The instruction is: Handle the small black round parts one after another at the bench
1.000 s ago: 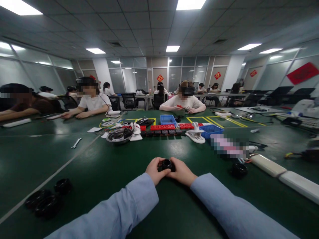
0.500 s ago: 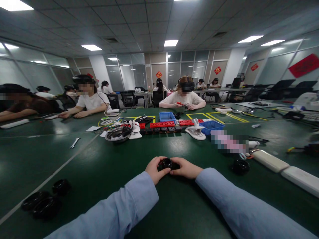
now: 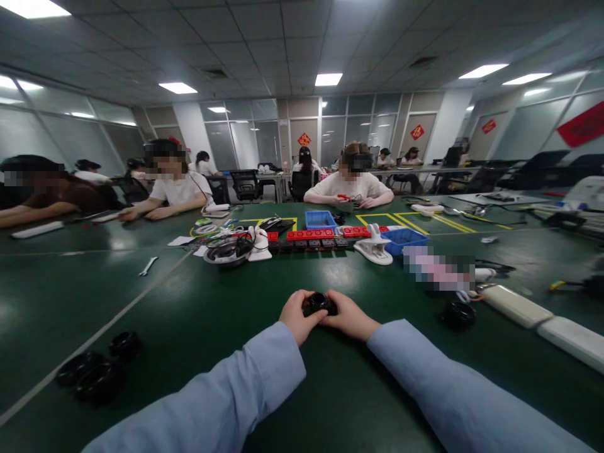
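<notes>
Writing shows on red diamond signs (image 3: pixel 304 139) along the far wall, the gold strokes too small for us to read with certainty. Before us spreads a glossy green table (image 3: pixel 264 296), crossed at left by a pale line and marked toward the far side with yellow tape (image 3: pixel 410 223). Beyond it we see glass partitions (image 3: pixel 243 141) and ceiling lights (image 3: pixel 328 79).

Near the middle, above or on the table, we cannot tell which, is a shiny black ring-shaped part (image 3: pixel 313 306) with a round opening facing up. Our left hand (image 3: pixel 298 316) grasps its left side; our right hand (image 3: pixel 348 316) grips its right. Three similar black pieces (image 3: pixel 97 391) lie near left; one more black piece (image 3: pixel 459 319) lies right.
</notes>
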Demonstrator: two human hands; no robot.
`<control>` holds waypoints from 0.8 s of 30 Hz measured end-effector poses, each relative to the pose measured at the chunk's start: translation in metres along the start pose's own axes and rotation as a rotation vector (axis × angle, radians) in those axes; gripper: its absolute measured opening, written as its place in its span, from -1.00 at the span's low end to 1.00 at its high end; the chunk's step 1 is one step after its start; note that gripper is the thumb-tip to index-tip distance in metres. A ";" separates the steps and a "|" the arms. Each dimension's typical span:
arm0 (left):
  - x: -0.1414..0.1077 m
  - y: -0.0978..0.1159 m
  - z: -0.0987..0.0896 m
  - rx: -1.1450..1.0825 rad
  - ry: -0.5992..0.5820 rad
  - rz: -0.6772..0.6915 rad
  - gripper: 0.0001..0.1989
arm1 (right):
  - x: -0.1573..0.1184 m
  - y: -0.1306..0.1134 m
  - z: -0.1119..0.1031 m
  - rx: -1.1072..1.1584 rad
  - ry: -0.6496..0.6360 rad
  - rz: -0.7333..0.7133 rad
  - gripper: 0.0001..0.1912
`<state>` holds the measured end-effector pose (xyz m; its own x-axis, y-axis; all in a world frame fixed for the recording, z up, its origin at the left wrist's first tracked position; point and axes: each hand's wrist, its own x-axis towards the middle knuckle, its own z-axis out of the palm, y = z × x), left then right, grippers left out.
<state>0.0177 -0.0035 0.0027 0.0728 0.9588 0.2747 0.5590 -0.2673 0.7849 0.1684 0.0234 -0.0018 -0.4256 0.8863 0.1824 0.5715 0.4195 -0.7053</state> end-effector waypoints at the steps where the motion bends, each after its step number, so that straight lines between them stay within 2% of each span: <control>1: 0.001 -0.001 0.002 0.013 0.027 0.001 -0.71 | 0.000 -0.001 0.003 -0.056 0.055 0.019 -0.75; 4: 0.002 -0.005 0.006 0.042 0.080 0.005 -0.69 | 0.000 -0.007 0.009 -0.184 0.149 0.056 -0.77; 7: 0.001 -0.008 0.005 0.031 0.049 0.031 -0.68 | -0.004 -0.011 0.007 -0.206 0.145 0.016 -0.78; 12: -0.002 -0.005 -0.003 0.027 -0.073 0.100 -0.64 | -0.009 -0.008 0.000 -0.107 0.048 -0.183 -0.63; 16: -0.003 -0.002 -0.006 0.050 -0.089 0.129 -0.63 | -0.008 -0.004 -0.002 -0.116 0.012 -0.198 -0.71; 19: -0.002 -0.001 -0.007 0.035 -0.096 0.135 -0.64 | -0.006 -0.003 -0.006 -0.065 -0.025 -0.243 -0.65; 22: -0.002 -0.001 -0.007 0.012 -0.116 0.119 -0.64 | -0.004 -0.001 -0.012 0.064 -0.129 -0.283 -0.61; 24: -0.001 -0.001 -0.007 0.005 -0.128 0.109 -0.63 | -0.002 0.002 -0.014 0.151 -0.207 -0.254 -0.65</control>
<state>0.0114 -0.0048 0.0052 0.2382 0.9285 0.2849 0.5457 -0.3706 0.7516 0.1805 0.0250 0.0059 -0.6826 0.6927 0.2328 0.3261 0.5738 -0.7513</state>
